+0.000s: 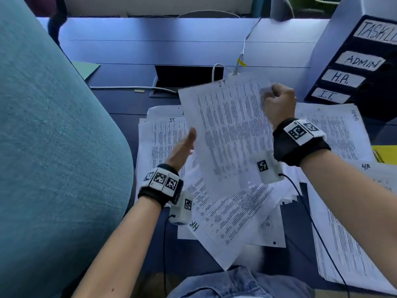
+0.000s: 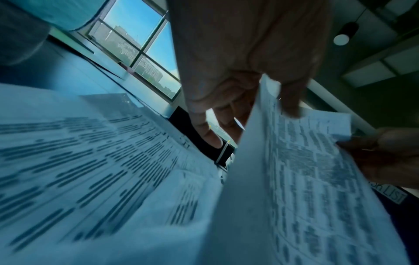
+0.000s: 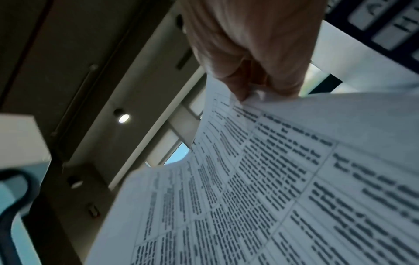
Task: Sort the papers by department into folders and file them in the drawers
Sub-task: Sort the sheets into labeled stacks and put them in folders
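Printed sheet (image 1: 227, 134) marked "IT" at top, lifted off tabletop (image 1: 129, 52), tilted above loose paper piles (image 1: 232, 214). My right hand (image 1: 279, 102) fisted on sheet's upper right edge, fingers pinching it. My left hand (image 1: 182, 149) at sheet's left edge, thumb and fingers closing on it. Pile marked "IT" (image 1: 163, 134) lies under left hand. Drawer unit (image 1: 352, 67) far right, labels ADMIN, H.R., I.T. Yellow folder (image 1: 386, 153) beside it.
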Motion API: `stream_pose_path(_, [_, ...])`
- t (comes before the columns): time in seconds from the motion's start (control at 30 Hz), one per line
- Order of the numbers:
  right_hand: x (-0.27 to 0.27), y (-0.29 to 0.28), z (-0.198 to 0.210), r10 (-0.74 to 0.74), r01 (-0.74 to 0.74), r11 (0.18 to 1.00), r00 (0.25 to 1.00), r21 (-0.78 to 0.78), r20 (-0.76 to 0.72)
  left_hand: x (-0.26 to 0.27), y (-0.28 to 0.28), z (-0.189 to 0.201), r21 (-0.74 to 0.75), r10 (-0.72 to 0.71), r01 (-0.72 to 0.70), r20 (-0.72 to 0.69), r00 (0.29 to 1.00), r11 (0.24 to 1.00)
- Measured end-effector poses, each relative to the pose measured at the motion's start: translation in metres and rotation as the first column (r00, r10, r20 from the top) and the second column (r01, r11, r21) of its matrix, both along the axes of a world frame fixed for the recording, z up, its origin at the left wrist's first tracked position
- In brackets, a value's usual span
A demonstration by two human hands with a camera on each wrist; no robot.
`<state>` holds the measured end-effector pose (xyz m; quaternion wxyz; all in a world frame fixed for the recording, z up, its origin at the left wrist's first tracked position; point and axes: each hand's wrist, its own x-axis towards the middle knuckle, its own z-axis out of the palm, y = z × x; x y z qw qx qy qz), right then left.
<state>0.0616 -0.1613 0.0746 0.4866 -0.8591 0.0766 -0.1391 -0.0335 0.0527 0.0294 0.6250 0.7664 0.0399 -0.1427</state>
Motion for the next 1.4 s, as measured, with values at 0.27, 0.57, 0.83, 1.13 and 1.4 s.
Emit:
stream_pose_path(0.27, [0.017, 0.040, -0.023, 0.267, -0.208, 0.941, 0.941, 0.265, -0.207, 0.051, 0.036, 0.017, 0.197, 0.557, -0.623, 0.303, 0.773, 0.757])
stream_pose_path(0.57, [-0.008, 0.099, -0.058, 0.416, -0.783, 0.588, 0.507, -0.202, -0.755, 0.070, 0.070, 0.023, 0.287, 0.597, -0.827, 0.582, 0.551, 0.484])
stream_pose_path(0.83, [-0.009, 0.104, -0.061, 0.507, -0.879, 0.437, 0.418, -0.193, -0.754, 0.071, 0.076, 0.011, 0.342, 0.611, -0.806, 0.527, 0.591, 0.483])
stream_pose_path(1.13, [-0.012, 0.080, -0.052, 0.649, -0.868, 0.496, 0.391, -0.026, -0.653, 0.053, 0.066, -0.028, 0.595, 0.607, -0.488, 0.000, 0.795, 0.639])
stream_pose_path(1.4, [-0.020, 0.064, -0.053, 0.583, -0.901, 0.433, 0.288, -0.009, -0.760, 0.032, 0.064, -0.048, 0.683, 0.651, -0.465, -0.020, 0.759, 0.563])
